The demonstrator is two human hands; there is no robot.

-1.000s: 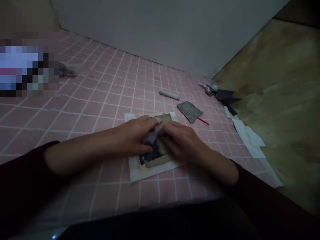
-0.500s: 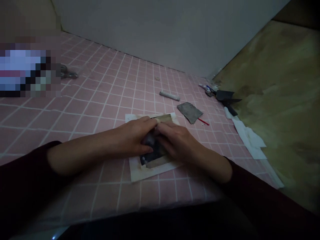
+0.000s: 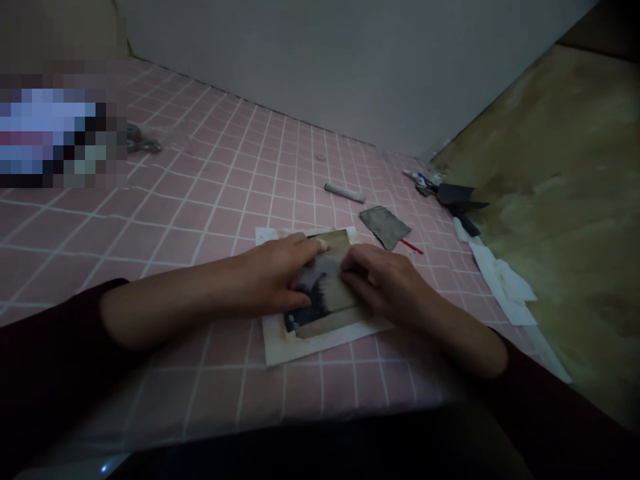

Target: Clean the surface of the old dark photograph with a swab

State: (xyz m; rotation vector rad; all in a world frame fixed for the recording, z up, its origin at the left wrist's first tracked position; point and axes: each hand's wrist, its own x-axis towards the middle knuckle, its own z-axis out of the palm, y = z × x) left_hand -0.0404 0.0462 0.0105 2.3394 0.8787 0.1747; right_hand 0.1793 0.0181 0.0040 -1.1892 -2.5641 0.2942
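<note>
A white-edged sheet with a dark and tan picture (image 3: 320,310) lies on the pink checked cloth. My left hand (image 3: 285,273) rests on the picture's left part, thumb and fingers apart, with a pale wrap around one finger. To its right, my right hand (image 3: 383,277) is over the picture's right side, its fingers curled together in a pinch. Whatever those fingertips hold, if anything, is too small to make out. Just beyond the sheet lies a grey cloth piece (image 3: 384,227) with a red stick (image 3: 413,247) beside it.
A grey tube (image 3: 345,193) and a small ring (image 3: 321,157) lie farther back. Dark tools (image 3: 457,200) and white paper (image 3: 505,283) are along the right edge. Scissors (image 3: 145,145) lie at the left, beside a blurred-out area.
My right hand has moved right, away from my left hand, uncovering more of the picture's middle. My left hand stays on the picture. The whole view has shifted slightly.
</note>
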